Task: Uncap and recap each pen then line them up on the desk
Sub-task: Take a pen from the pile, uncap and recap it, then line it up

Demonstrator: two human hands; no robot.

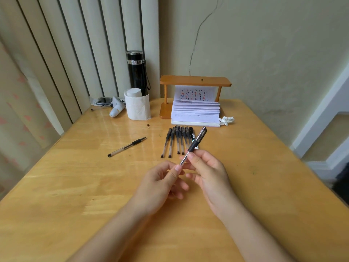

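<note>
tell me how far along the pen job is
Done, it seems: a row of pens, apparently capped, lies side by side on the desk. In hand: the left hand and right hand hold a capped pen. Left: a lone uncapped pen lying apart, left of the row.

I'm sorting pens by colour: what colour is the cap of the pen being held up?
Black; the cap shows best in the head view.

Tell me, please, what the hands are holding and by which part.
Both hold one capped pen: the right hand pinches its clear barrel just below the black grip, and the left hand pinches the barrel's tail end.
</note>
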